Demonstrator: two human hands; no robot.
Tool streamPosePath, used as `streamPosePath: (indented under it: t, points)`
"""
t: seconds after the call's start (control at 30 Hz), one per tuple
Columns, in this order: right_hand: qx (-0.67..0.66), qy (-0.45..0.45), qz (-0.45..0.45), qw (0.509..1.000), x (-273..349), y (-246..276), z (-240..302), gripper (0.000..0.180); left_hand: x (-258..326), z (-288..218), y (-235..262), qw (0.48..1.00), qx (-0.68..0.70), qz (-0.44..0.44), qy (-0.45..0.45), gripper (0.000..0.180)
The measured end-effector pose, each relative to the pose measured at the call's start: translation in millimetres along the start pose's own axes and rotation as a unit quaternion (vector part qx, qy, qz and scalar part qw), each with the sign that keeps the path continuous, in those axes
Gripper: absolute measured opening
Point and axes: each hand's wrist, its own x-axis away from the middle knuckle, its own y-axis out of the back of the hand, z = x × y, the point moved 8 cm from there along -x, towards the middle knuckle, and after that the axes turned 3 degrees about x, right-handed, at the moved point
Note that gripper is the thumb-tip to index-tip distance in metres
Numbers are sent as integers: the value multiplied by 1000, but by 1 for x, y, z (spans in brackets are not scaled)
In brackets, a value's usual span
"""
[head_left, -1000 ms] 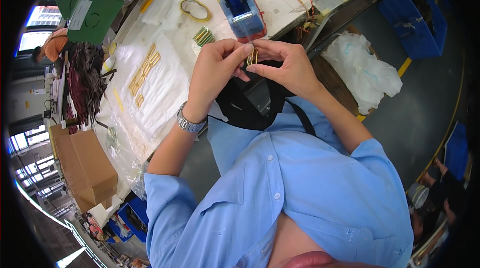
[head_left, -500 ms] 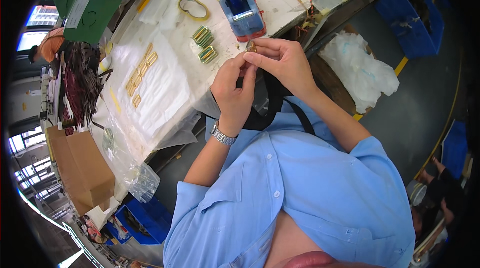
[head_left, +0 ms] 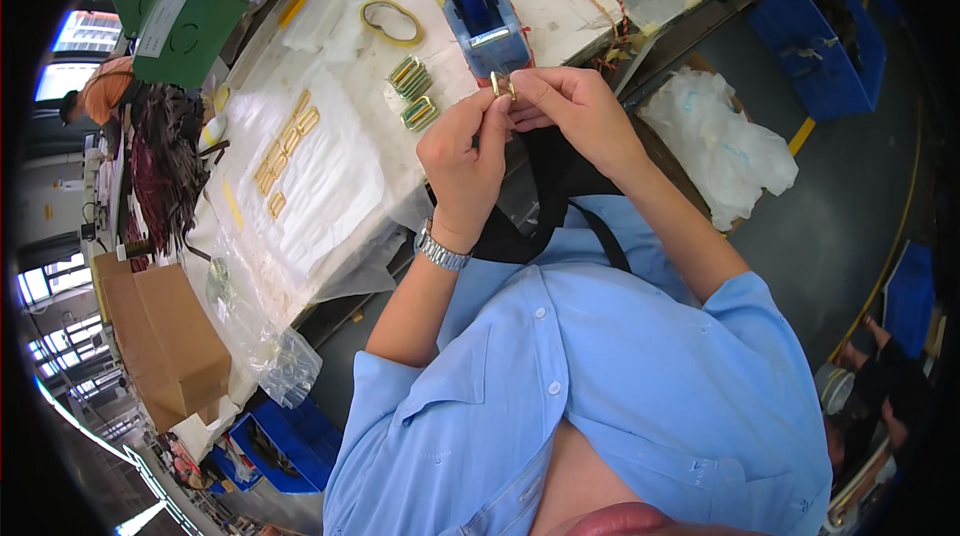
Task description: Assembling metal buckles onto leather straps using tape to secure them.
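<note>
Between the fingertips of both hands is a small gold-coloured metal buckle (head_left: 504, 86), seen edge-on and partly covered by the fingers. My left hand (head_left: 462, 156), with a metal watch on its wrist, pinches it from the left. From the right, thumb and fingers of my right hand (head_left: 585, 116) close on it. Just beyond them stands a blue tape dispenser (head_left: 482, 21). Left of the hands lie gold-and-green buckle bundles, an upper bundle (head_left: 409, 78) and a lower bundle (head_left: 419, 114). Several gold buckles (head_left: 300, 126) rest in a row on a white padded sheet (head_left: 335, 181).
A yellow tape roll (head_left: 392, 23) lies on the white table (head_left: 440, 146). Below the table's left end are a cardboard box (head_left: 165, 341) and clear plastic bag (head_left: 285, 366). To the right sit white plastic bags (head_left: 710, 141) and a blue crate (head_left: 820, 36). Another person (head_left: 103, 91) bends at far left.
Both hands have shifted slightly away from my body, towards the tape dispenser. The buckle has turned between the fingertips and shows more of its edge.
</note>
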Motion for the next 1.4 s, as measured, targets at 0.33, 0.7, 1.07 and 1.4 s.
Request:
streamPosePath:
  t: [0.33, 0.7, 1.07, 1.4]
  points:
    - [37, 77, 25, 996, -9, 0, 18, 40, -34, 16, -1, 962, 154, 106, 199, 22]
    - [93, 34, -48, 994, 30, 2, -10, 30, 4, 41, -29, 896, 195, 202, 344, 26]
    - [409, 213, 46, 886, 74, -18, 32, 38, 34, -19, 21, 976, 13, 194, 97, 39]
    - [481, 206, 111, 845, 67, -50, 28, 40, 51, -24, 31, 975, -78, 210, -7, 37]
